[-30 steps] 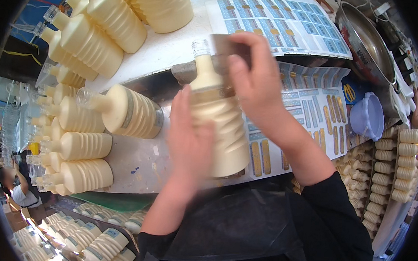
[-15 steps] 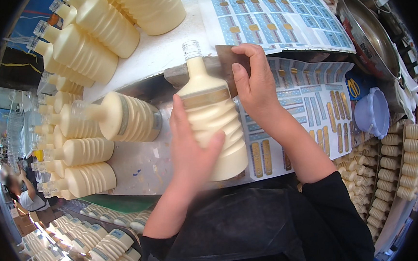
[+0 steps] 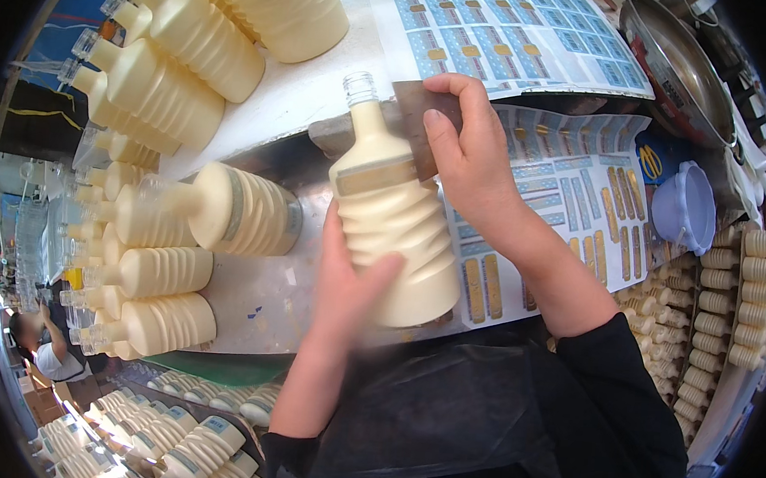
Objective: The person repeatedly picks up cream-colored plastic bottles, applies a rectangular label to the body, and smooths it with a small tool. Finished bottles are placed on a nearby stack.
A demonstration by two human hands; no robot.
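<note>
Two bare hands work at one cream bottle (image 3: 406, 227) in the middle of the view, above the near edge of the table (image 3: 259, 297). Its clear threaded neck (image 3: 359, 88) points up and slightly left, and a tan band (image 3: 375, 177) crosses the shoulder above the ribbed body. I cannot tell whether its base rests on anything.

The left hand (image 3: 345, 276), slightly blurred, clasps the bottle's lower left side, fingers along the edge and thumb across the ribs. The right hand (image 3: 478, 152) has its grip pinched on a thin brown piece (image 3: 413, 121), thumb on its face and index finger at its top edge. This piece stands just beside the bottle's right shoulder; whether they touch is unclear.

Left of the hands is another cream bottle (image 3: 247, 212) with a band, near a cluster of similar bottles (image 3: 167, 273), necks pointing left. More large bottles (image 3: 167, 91) crowd the upper left. To the right, a sheet of blue and gold labels (image 3: 572, 208) lies beside the worked bottle, with another label sheet (image 3: 504, 39) beyond it. A pale purple bucket (image 3: 683, 207) sits farther right, below a wide metal pan (image 3: 679, 64).
</note>
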